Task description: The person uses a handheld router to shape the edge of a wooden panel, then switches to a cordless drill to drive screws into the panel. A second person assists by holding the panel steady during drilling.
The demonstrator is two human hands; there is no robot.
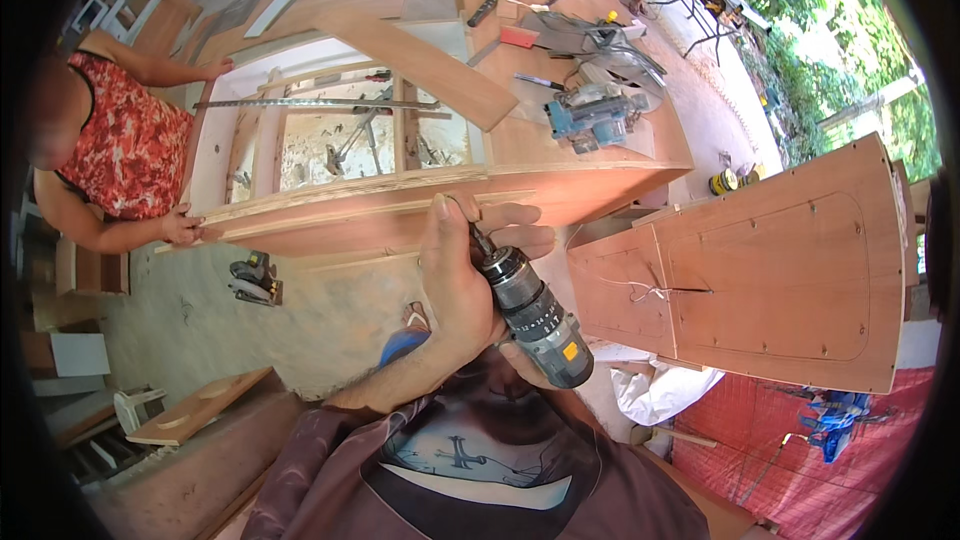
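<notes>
Cordless drill (535, 315) gripped by both hands (left (450, 275), right (515, 240)), bit against wooden frame (400, 205).

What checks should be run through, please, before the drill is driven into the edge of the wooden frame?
1. Drill gripped: ok, the left hand wraps its front end; the right hand is hidden behind it.
2. Bit on the frame edge: cannot tell, the fingers cover the tip.
3. Frame steadied: ok, another person's hand holds its left end.
4. That hand away from the bit: ok, far along the edge.
5. Circular saw out of the way: ok, it lies on the panel beyond.
</notes>
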